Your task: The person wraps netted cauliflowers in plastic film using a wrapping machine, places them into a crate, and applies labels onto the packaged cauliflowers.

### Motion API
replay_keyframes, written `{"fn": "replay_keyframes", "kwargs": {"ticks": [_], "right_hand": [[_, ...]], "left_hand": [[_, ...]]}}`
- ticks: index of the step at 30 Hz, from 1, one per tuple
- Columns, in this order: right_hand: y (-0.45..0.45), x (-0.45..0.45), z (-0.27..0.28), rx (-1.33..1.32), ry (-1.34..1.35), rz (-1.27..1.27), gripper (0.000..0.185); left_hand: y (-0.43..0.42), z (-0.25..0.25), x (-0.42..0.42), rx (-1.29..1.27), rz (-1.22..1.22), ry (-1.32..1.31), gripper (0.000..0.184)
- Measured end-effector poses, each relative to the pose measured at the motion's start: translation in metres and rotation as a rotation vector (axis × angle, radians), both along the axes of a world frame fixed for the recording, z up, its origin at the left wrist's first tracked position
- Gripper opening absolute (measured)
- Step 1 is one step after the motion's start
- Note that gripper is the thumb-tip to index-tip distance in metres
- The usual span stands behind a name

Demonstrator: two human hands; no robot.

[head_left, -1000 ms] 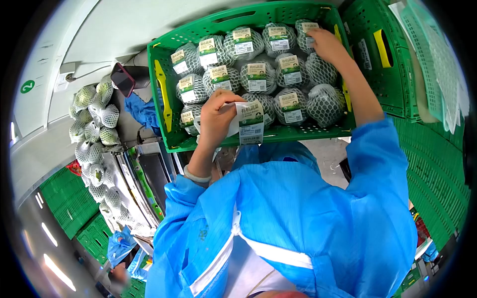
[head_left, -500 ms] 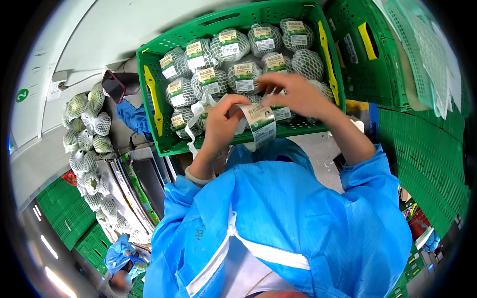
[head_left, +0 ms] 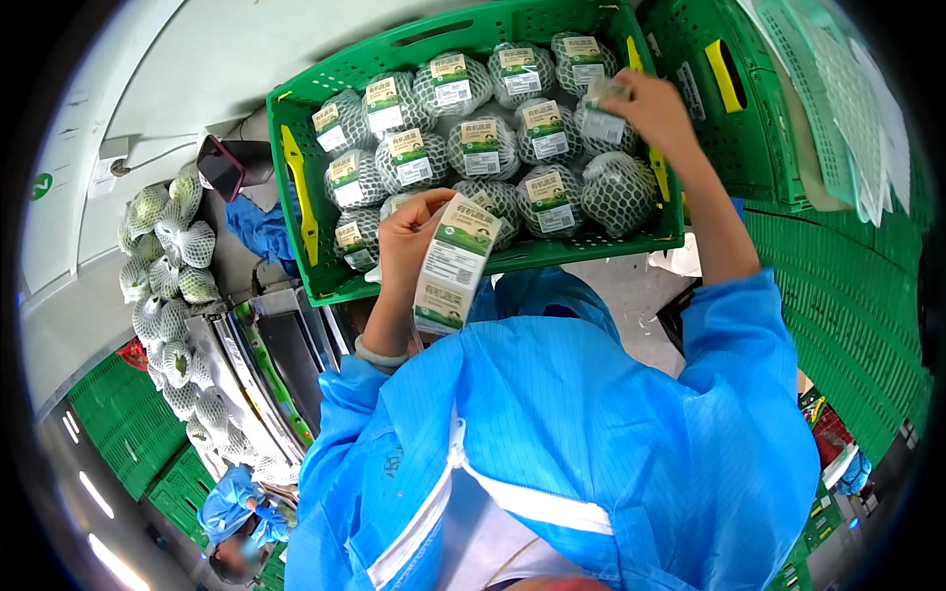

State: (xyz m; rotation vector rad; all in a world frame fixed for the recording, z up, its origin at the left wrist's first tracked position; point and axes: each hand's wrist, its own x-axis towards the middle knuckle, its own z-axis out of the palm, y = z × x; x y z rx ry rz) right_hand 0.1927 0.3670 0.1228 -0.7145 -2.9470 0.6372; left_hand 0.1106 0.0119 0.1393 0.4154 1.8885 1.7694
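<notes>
My left hand point(head_left: 406, 246) is closed on a strip of printed labels point(head_left: 455, 261), which hangs over the near edge of the green crate point(head_left: 384, 281). At the crate's right side, my right hand point(head_left: 645, 110) pinches a single label point(head_left: 602, 124) against a netted vegetable point(head_left: 603, 146). Whether that label is fully stuck cannot be seen. Below it lies a netted vegetable with no label showing point(head_left: 619, 195). Most others in the rows, such as a labelled netted vegetable point(head_left: 483, 148), bear green-and-cream labels. My left hand hides part of the front row.
More netted vegetables point(head_left: 172, 286) are heaped at the left beside a dark-screened device point(head_left: 221, 167) and blue cloth point(head_left: 264, 231). Another green crate point(head_left: 759, 118) stands to the right, near stacked green crates point(head_left: 838, 305). A person in blue point(head_left: 232, 507) is at lower left.
My right hand has moved up and right from the label strip to the crate's right side, carrying one label. My left hand has shifted slightly left with the strip, now more fully visible.
</notes>
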Motion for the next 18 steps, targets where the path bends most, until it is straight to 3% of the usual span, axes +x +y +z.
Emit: {"fn": "replay_keyframes", "kwargs": {"ticks": [1, 3, 4, 7, 8, 9, 11, 13, 15, 18], "right_hand": [[-0.003, -0.003, -0.009, 0.189, -0.152, 0.075, 0.038], [-0.013, -0.007, -0.011, 0.400, -0.212, 0.075, 0.040], [-0.019, -0.009, -0.011, 0.502, -0.242, 0.079, 0.040], [-0.007, 0.001, -0.037, 0.482, -0.054, 0.214, 0.035], [-0.002, 0.012, -0.057, 0.303, -0.035, 0.333, 0.032], [-0.014, 0.012, -0.047, 0.163, -0.047, 0.293, 0.034], [-0.055, 0.009, 0.005, -0.105, -0.068, 0.215, 0.038], [-0.104, 0.008, 0.054, -0.826, 0.031, 0.224, 0.038], [-0.138, 0.017, 0.061, -0.862, -0.012, 0.416, 0.034], [-0.145, 0.024, 0.072, -0.926, 0.006, 0.241, 0.031]], "left_hand": [[0.001, 0.001, -0.001, 0.001, -0.015, -0.042, 0.040], [0.002, 0.006, -0.001, -0.011, -0.045, -0.114, 0.042], [0.004, 0.013, -0.003, 0.028, -0.059, -0.142, 0.032], [0.003, 0.026, -0.007, -0.013, -0.107, -0.133, 0.012], [0.000, 0.028, -0.007, -0.052, -0.123, -0.114, 0.016], [-0.002, 0.026, -0.007, -0.059, -0.159, -0.016, 0.022], [0.002, 0.018, -0.007, -0.066, -0.226, 0.186, 0.037], [0.006, 0.020, -0.002, -0.052, -0.236, 0.139, 0.032], [0.012, 0.029, 0.003, -0.105, -0.231, -0.033, 0.028], [0.011, 0.028, 0.007, -0.166, -0.230, -0.008, 0.020]]}}
